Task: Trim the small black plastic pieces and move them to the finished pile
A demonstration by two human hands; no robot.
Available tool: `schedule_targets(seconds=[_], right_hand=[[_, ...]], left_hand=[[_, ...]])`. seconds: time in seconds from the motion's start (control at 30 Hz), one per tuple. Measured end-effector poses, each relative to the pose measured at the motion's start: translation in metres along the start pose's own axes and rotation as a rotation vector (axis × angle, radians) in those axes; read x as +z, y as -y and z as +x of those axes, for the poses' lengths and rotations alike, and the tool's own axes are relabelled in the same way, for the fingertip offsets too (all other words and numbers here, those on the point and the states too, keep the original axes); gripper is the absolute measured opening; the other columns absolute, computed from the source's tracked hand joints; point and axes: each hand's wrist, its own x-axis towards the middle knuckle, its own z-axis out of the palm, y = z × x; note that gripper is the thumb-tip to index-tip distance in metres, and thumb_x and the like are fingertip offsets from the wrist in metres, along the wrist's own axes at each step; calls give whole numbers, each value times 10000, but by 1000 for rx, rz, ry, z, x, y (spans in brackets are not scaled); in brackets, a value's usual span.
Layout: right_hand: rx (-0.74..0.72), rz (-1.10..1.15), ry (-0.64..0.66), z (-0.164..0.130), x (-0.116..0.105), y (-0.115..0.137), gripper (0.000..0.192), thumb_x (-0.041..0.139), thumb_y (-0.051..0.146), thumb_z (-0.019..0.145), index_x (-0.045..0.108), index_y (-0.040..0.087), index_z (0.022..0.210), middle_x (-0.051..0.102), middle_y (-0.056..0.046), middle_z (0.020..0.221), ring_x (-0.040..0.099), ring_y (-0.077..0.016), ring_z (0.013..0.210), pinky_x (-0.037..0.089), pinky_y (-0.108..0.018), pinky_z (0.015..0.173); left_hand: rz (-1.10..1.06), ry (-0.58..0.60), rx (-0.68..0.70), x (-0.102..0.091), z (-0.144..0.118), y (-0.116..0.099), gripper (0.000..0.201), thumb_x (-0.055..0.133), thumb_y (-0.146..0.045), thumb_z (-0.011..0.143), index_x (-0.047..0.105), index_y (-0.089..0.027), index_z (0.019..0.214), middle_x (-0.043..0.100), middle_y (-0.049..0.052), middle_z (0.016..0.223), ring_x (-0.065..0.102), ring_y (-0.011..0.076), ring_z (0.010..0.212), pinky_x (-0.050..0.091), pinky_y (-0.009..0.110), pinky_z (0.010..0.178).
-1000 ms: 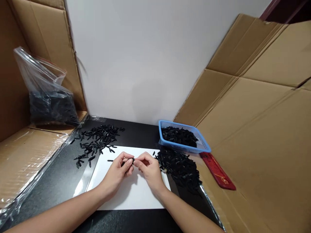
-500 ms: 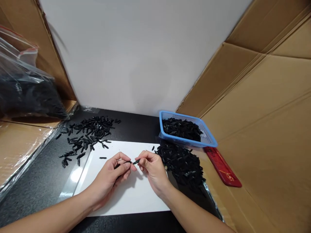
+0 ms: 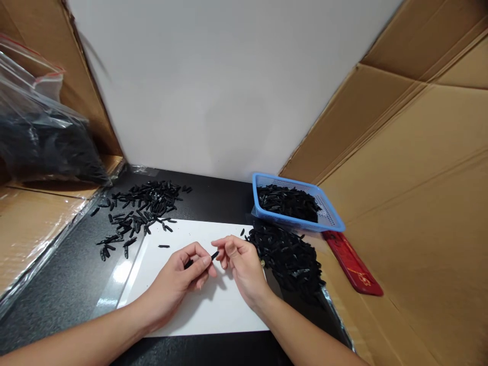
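Hands [image 3: 213,267] mid-sheet [image 3: 224,315], edges clear

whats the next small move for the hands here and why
Probably bring the fingertips together again: the left hand pinches one small black plastic piece, the right hand another short black piece, and the two ends sit slightly apart above the white sheet.

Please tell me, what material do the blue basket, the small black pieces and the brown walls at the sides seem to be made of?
The blue mesh basket looks like moulded plastic: fine perforated walls and a smooth rim. The small black elongated pieces seem to be plastic or rubber with a dull sheen; the exact material cannot be told. The brown side panels are corrugated cardboard, matte, with fold creases.
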Motion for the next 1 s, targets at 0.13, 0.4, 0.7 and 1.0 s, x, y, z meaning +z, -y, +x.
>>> schedule_targets(seconds=[0.13, 0.4, 0.7, 1.0], right_hand=[[41, 65, -27, -2, 4, -2, 395, 672, 570, 757, 698, 178, 799, 599, 0, 592, 487, -120, 495, 404, -253, 500], [96, 80, -26, 1, 3, -4, 219, 803, 384, 659, 710, 187, 677, 571, 25, 548, 452, -108, 490, 352, -245, 488], [73, 170, 26, 2, 3, 1, 215, 837, 402, 622, 753, 217, 693, 614, 9, 591, 462, -109, 507, 359, -249, 504], [81, 189, 28, 3, 1, -2, 246, 843, 413, 619, 760, 199, 709, 561, 22, 593, 434, -88, 509, 317, -235, 499]], left_hand=[[47, -57, 34, -2, 2, 1, 312, 665, -474, 783, 615, -182, 686, 498, -39, 531, 355, 110, 517, 257, 222, 510], [-23, -72, 2, -2, 2, 0, 140, 631, -330, 806, 618, -213, 881, 619, -16, 724, 430, 117, 614, 313, 215, 557], [-81, -95, 85, -7, 5, 0, 279, 711, -375, 741, 613, -204, 938, 552, -43, 633, 443, 112, 586, 342, 222, 566], [-11, -57, 153, -12, 4, 5, 206, 614, -356, 844, 550, -224, 989, 625, -23, 751, 469, 86, 550, 350, 221, 548]])
